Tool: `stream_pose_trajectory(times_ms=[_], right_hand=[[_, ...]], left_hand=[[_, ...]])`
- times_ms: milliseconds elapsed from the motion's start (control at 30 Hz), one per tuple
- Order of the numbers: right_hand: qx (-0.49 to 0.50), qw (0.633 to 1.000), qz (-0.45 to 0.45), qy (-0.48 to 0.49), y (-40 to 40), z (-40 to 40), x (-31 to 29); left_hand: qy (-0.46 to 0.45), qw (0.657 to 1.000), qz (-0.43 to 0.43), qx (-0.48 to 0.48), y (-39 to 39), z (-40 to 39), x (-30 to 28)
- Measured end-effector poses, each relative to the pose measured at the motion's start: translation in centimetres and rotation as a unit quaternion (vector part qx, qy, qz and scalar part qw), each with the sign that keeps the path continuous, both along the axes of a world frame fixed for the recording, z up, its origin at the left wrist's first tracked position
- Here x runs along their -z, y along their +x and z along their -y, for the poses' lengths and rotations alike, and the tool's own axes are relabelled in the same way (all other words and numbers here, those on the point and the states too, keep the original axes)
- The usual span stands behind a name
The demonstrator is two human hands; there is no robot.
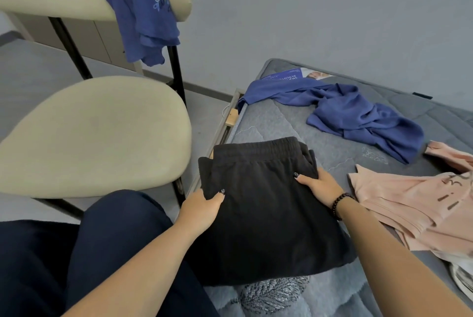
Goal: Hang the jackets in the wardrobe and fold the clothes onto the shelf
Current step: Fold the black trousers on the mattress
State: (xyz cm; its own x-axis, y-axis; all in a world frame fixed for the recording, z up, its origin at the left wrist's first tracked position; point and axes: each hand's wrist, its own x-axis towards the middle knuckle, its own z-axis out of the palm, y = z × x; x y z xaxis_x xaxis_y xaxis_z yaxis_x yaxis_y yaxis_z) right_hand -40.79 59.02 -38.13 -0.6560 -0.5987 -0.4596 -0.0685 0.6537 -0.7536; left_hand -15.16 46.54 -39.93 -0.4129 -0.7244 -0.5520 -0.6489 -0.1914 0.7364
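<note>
1. At far left stands a cream chair point(97, 134) with black legs; a blue top point(138, 9) with a pale leaf pattern hangs over its backrest, its hem dangling beside the rear leg.
2. Below the chair, the person's dark trouser leg point(115, 240) fills the lower left corner.
3. The left hand point(202, 207) grips the left edge of the folded black trousers point(263, 214): the thumb lies on top of the cloth, and the fingers are hidden under the edge.
4. The black trousers lie folded into a block on the near left corner of the grey mattress point(281, 122), elastic waistband at the far end, between the two hands. Their near edge overlaps a pale blue fuzzy cloth point(320, 293) with a silvery pattern.
5. The right hand point(317, 183), with a dark bead bracelet point(341, 201) on its wrist, grips the right side of the trousers just below the waistband, thumb on top pointing left, fingers tucked out of sight behind the fold.
6. Farther back on the mattress a crumpled blue garment point(358, 114) sprawls, one end hanging off the left edge; it partly covers a printed leaflet point(304, 74).
7. At the right, near the right forearm, lies a pink garment point(409, 204) with dark lettering, well apart from the black trousers but touching none of the blue cloth visibly.
8. No box, basket or shelf shows here.
</note>
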Motion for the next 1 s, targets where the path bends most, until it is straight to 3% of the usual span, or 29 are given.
stream_pose_trajectory(times_ms=[100, 300, 500, 767, 1000], right_hand=[[0.019, 0.998, -0.056, -0.018, 1.2, -0.4, -0.8], [-0.02, 0.983, -0.152, -0.103, 4.0, 0.1, -5.6], [-0.053, 0.963, -0.202, -0.17, 7.2, 3.5, -10.2], [-0.1, 0.948, -0.235, -0.187, 10.7, 12.5, -14.3], [-0.103, 0.947, -0.254, -0.166, 13.3, 23.7, -13.3]], left_hand=[[-0.112, 0.993, 0.006, 0.022, -0.2, -1.0, -0.8], [-0.145, 0.982, -0.112, -0.036, 0.3, -1.5, -4.2], [-0.157, 0.966, -0.173, -0.112, 3.1, 1.0, -7.5], [-0.161, 0.952, -0.188, -0.18, 6.3, 8.7, -10.2], [-0.146, 0.954, -0.181, -0.191, 8.3, 20.2, -9.4]])
